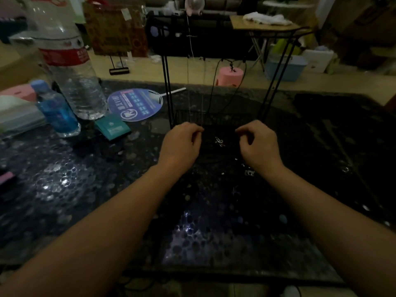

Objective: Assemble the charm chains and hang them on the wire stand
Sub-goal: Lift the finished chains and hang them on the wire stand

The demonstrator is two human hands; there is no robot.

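Dim room, dark speckled desk [64,185]. Wire stand [169,99] upright just beyond both hands. Left hand [182,142] fingers pinched a thin hanging chain [202,108]; right hand [257,142] fingers curled, contents indiscernible. Silver charm [219,141] between hands.

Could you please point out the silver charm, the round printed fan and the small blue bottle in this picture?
silver charm [220,142]: head view, on its bright metal middle, between the two hands.
round printed fan [135,105]: head view, on the blue printed face.
small blue bottle [57,112]: head view, on its blue body.
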